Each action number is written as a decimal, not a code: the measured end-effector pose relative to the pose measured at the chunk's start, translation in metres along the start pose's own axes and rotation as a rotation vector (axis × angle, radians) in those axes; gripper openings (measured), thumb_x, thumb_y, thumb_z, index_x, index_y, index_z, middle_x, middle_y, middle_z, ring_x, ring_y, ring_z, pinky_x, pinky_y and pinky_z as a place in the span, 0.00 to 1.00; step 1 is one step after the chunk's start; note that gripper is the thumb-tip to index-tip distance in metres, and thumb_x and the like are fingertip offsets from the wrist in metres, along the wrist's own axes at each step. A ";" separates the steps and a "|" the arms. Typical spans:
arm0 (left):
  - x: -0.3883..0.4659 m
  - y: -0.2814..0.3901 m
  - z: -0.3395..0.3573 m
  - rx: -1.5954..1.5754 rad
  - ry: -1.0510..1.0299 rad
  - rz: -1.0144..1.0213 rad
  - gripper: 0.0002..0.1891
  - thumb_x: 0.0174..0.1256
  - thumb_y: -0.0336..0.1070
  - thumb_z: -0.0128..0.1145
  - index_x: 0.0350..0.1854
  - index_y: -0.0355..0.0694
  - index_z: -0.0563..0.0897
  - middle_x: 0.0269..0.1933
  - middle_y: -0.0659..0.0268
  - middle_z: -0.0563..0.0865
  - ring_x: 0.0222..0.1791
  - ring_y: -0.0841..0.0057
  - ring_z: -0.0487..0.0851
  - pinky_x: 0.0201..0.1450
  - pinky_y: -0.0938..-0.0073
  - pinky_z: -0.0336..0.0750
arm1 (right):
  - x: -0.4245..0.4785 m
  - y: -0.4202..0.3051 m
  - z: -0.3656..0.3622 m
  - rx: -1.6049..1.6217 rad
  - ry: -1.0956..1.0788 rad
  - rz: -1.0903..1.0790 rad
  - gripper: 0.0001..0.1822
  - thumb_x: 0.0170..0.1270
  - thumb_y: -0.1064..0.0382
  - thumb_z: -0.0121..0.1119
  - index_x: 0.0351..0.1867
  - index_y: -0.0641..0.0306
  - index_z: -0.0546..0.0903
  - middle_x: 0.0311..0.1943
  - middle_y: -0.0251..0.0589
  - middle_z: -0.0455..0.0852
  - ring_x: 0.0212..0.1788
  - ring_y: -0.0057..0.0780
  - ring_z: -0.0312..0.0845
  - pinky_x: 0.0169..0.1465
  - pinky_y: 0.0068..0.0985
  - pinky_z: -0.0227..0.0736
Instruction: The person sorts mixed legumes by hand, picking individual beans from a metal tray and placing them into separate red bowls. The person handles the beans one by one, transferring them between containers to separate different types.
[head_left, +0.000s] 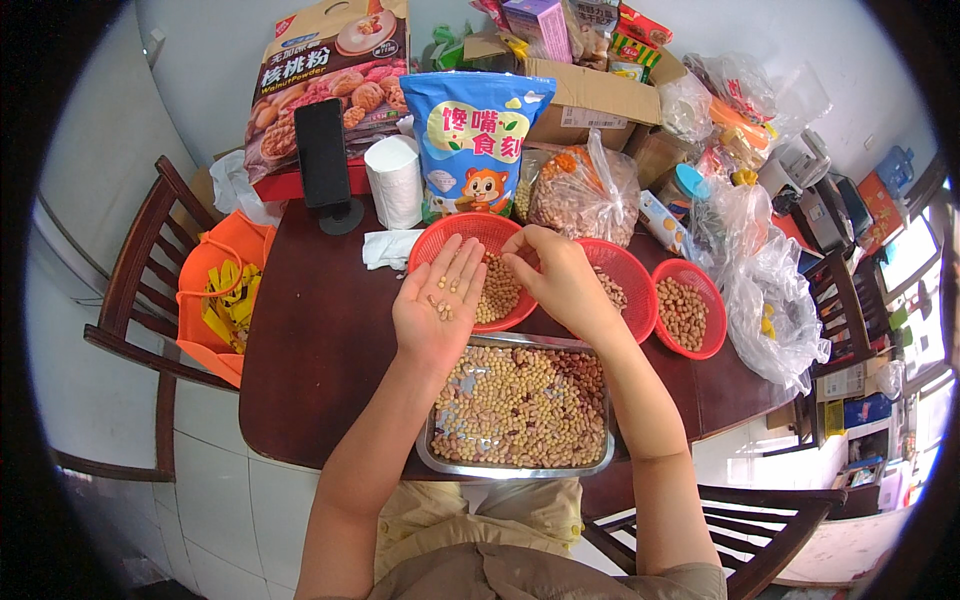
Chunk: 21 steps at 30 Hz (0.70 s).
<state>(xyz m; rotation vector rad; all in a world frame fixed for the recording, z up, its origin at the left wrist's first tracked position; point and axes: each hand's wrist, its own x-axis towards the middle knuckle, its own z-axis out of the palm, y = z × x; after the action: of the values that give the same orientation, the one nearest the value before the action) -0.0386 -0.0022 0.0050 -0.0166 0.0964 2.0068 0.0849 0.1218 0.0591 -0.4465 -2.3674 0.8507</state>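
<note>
My left hand (440, 307) is turned palm up at the near left rim of a red plastic basket (425, 238). Several mottled tan beans (442, 309) and a few round yellow soybeans (448, 283) rest on its palm and fingers. Over the right side of that basket is my right hand (559, 274), thumb and fingertips brought together; whether anything is pinched there cannot be seen. Yellow soybeans (497, 292) lie inside the basket. Below both hands a metal tray (517, 472) holds mixed soybeans, mottled beans and dark red beans (585, 375).
A second red basket (641, 300) with mottled beans is partly behind my right wrist. Farther right, a smaller red basket (721, 307) contains brown beans. Behind stand a phone on a stand (322, 154), a paper roll (394, 184), a blue snack bag (480, 142) and a bean-filled plastic bag (585, 199).
</note>
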 end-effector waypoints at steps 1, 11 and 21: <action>0.000 0.000 0.000 -0.001 -0.002 -0.001 0.28 0.78 0.40 0.33 0.75 0.29 0.57 0.76 0.49 0.60 0.78 0.62 0.57 0.80 0.62 0.52 | 0.000 0.000 0.000 0.001 0.002 -0.003 0.07 0.64 0.68 0.62 0.39 0.71 0.80 0.29 0.44 0.85 0.31 0.30 0.81 0.37 0.27 0.76; -0.002 -0.001 0.004 0.015 -0.006 -0.010 0.28 0.78 0.40 0.33 0.75 0.29 0.57 0.76 0.49 0.60 0.78 0.62 0.57 0.80 0.62 0.52 | 0.000 -0.002 -0.001 -0.082 -0.001 0.005 0.09 0.67 0.65 0.61 0.37 0.71 0.79 0.29 0.47 0.84 0.29 0.34 0.80 0.36 0.30 0.74; -0.003 -0.001 0.005 -0.020 -0.027 -0.037 0.27 0.79 0.39 0.32 0.75 0.29 0.57 0.77 0.49 0.59 0.79 0.63 0.55 0.81 0.61 0.50 | 0.000 0.004 0.002 -0.033 0.037 -0.041 0.08 0.64 0.69 0.62 0.42 0.70 0.81 0.34 0.48 0.86 0.36 0.38 0.84 0.42 0.30 0.77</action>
<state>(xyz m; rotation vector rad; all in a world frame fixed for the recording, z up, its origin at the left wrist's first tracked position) -0.0361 -0.0044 0.0106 -0.0048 0.0582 1.9703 0.0846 0.1236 0.0552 -0.4219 -2.3515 0.7797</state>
